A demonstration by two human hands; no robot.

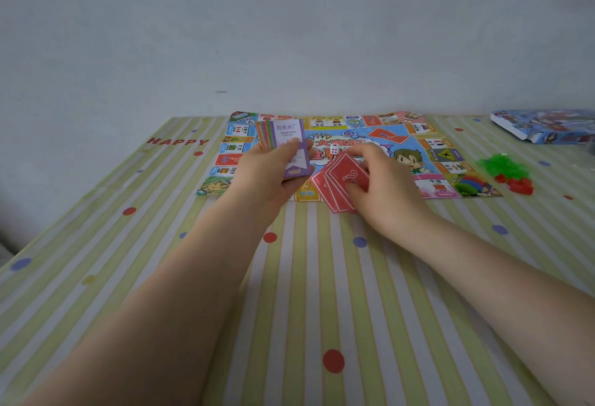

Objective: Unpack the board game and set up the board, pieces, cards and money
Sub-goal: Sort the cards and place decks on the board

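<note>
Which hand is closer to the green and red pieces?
Right. The right hand holds red cards over the board, with the pieces further to its right. The left hand holds a card stack farther left.

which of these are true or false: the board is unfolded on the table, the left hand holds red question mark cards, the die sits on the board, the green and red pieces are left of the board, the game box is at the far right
1. The board lies unfolded on the striped table. True.
2. The left hand holds the red question mark cards. False: it holds a stack of property cards with a purple one in front; the right hand holds the fanned red cards.
3. A white die sits on the board between the two hands. True.
4. The green and red pieces lie left of the board. False: they lie on the table to its right.
5. The game box is at the far right of the table. True.
</note>
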